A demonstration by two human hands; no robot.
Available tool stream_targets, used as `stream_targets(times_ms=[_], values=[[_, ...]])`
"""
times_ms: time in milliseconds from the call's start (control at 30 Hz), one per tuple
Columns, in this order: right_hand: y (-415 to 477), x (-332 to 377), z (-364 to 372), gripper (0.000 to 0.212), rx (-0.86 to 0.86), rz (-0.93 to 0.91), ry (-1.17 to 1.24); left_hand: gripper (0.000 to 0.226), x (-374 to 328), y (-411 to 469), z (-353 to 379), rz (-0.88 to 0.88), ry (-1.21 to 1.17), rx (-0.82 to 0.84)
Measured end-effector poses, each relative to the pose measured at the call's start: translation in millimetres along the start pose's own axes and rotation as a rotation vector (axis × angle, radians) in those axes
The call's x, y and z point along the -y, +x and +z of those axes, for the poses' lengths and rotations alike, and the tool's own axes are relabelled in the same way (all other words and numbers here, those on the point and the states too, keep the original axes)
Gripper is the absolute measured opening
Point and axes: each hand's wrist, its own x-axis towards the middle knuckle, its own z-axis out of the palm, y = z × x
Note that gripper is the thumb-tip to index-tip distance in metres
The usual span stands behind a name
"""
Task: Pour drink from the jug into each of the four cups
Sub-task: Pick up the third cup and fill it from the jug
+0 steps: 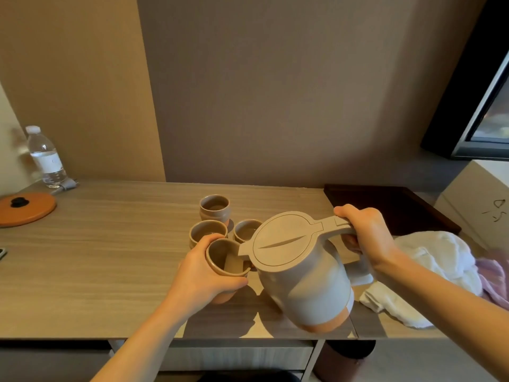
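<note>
Low in the middle of the frame, the right hand [369, 238] clasps the handle of the jug [297, 271], tipped so its spout sits over the near cup [223, 257], which the left hand [201, 274] grasps and tilts toward it; the pour into this cup seems under way. The far cup [214, 209], left cup [206, 232] and right cup [246, 230] stand clustered just behind, so next probably comes levelling the jug and shifting the spout to another
</note>
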Motion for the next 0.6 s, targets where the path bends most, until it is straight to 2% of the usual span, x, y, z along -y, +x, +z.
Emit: stream_targets(times_ms=[600], values=[[14.4, 7.7, 18.3, 0.043, 0.066, -0.051, -0.167, 0.092, -0.8, -1.3, -14.7, 0.089, 0.158, -0.034]])
